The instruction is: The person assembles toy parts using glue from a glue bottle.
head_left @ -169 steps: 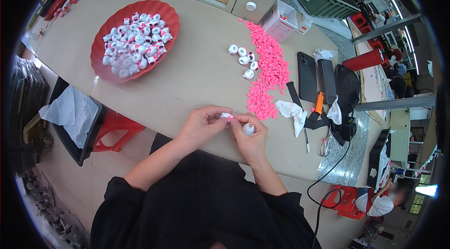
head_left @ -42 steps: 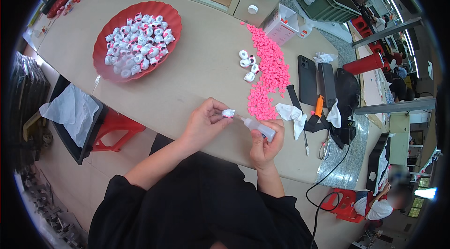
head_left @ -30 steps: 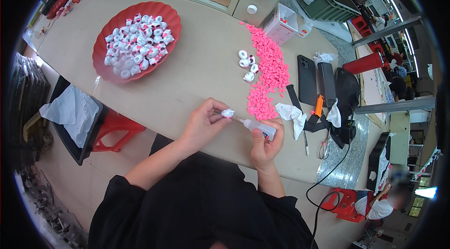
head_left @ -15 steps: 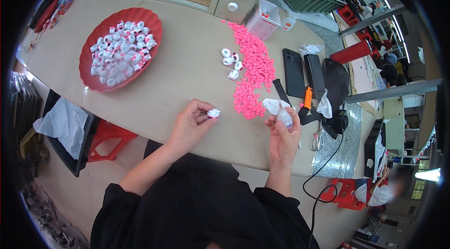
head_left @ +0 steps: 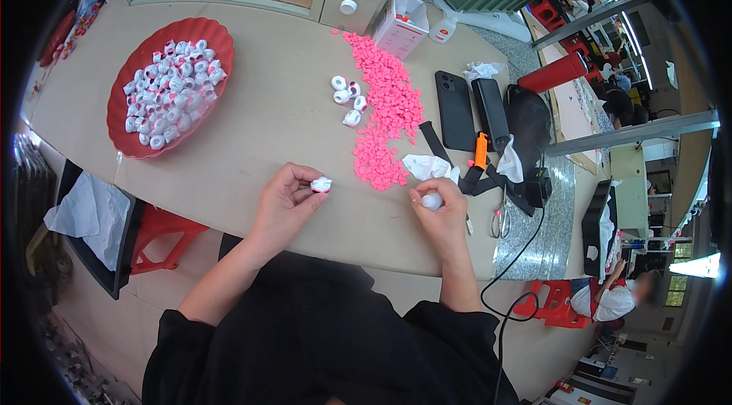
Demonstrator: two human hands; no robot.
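Right now my left hand [head_left: 284, 199] pinches a small white round plastic cap with a pink spot [head_left: 321, 185] between thumb and fingertips, holding it just above the beige desk [head_left: 252, 138]. My right hand [head_left: 441, 214] is closed around a small white tube-like piece [head_left: 431, 201] whose end pokes up past my thumb; I cannot tell exactly what it is. The 2 hands are apart, with bare desk between them.

Just beyond my hands lies a long heap of little pink plastic bits [head_left: 385, 112], with 4 loose white caps [head_left: 347, 97] beside it. Farther left sits a red scalloped plastic dish [head_left: 122, 112] full of finished-looking white caps. To my right are a crumpled white tissue [head_left: 427, 167], a dark phone [head_left: 455, 110] lying flat and an orange-handled tool [head_left: 480, 150].

I judge the main risk to be the cap slipping: my pinch is light and on its edge, so a twist could flick it off the near rim of the desk. My right wrist is also near the pink heap, and a careless sweep could scatter those bits toward the tissue and phone.
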